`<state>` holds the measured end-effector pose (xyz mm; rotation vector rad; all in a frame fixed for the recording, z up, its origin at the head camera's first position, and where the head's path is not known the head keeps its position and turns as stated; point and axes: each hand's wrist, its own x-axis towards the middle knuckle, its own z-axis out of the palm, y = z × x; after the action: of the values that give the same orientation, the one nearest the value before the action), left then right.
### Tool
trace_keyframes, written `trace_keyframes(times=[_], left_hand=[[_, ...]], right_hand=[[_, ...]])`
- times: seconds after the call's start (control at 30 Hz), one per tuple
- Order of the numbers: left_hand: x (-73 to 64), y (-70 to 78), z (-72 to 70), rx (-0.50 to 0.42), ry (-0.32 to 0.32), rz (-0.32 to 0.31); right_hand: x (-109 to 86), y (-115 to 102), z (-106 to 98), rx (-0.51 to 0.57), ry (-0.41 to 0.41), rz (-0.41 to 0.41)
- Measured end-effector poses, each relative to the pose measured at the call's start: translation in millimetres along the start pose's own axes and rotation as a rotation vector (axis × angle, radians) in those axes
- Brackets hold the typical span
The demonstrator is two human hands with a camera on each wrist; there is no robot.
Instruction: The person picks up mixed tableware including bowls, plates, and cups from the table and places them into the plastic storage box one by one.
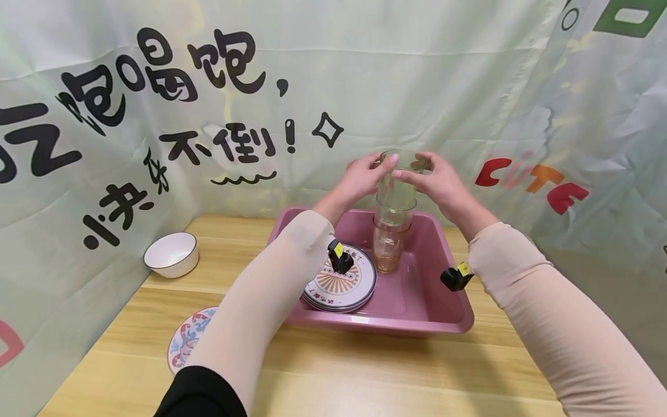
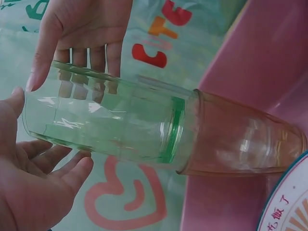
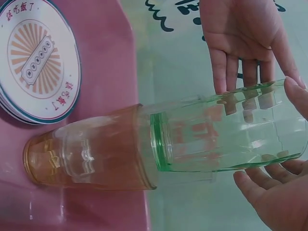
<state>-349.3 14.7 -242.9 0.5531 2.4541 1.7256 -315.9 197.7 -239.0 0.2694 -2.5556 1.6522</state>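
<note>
My left hand (image 1: 365,175) and right hand (image 1: 443,180) hold a green glass (image 1: 398,188) from both sides, thumbs near its rim and fingers along its wall. The base of the green glass sits inside a clear glass (image 3: 192,180), which is nested in an amber glass (image 1: 386,255). This stack stands upright in a pink basin (image 1: 417,301). Beside the amber glass, on the left, lies a stack of white plates (image 1: 339,284) with a sunburst print, partly covered by my left forearm. In the left wrist view, fingers show through the green glass (image 2: 115,120).
A white bowl (image 1: 173,255) with a dark rim stands on the wooden table (image 1: 365,370), left of the basin. Closer in, a blue-and-red patterned plate (image 1: 190,336) is partly hidden by my left sleeve. A printed curtain (image 1: 417,87) hangs right behind the basin.
</note>
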Motion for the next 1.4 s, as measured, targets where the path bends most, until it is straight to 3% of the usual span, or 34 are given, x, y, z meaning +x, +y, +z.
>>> trace_keyframes(times=[0.23, 0.7, 0.97, 1.4], left_hand=[[-2.1, -11.3, 1.5, 0.117, -0.006, 0.031], [-6.4, -27.0, 2.6, 0.184, -0.028, 0.028], [-8.0, -31.5, 2.5, 0.163, -0.044, 0.06], [-6.0, -34.8, 6.3, 0.157, -0.033, 0.074]], right_hand=[[-3.0, 10, 6, -0.002, -0.015, 0.012], [-6.7, 26, 14, -0.01, -0.021, 0.019], [-7.9, 29, 18, 0.063, -0.032, 0.022], [-10.8, 31, 19, 0.035, -0.023, 0.048]])
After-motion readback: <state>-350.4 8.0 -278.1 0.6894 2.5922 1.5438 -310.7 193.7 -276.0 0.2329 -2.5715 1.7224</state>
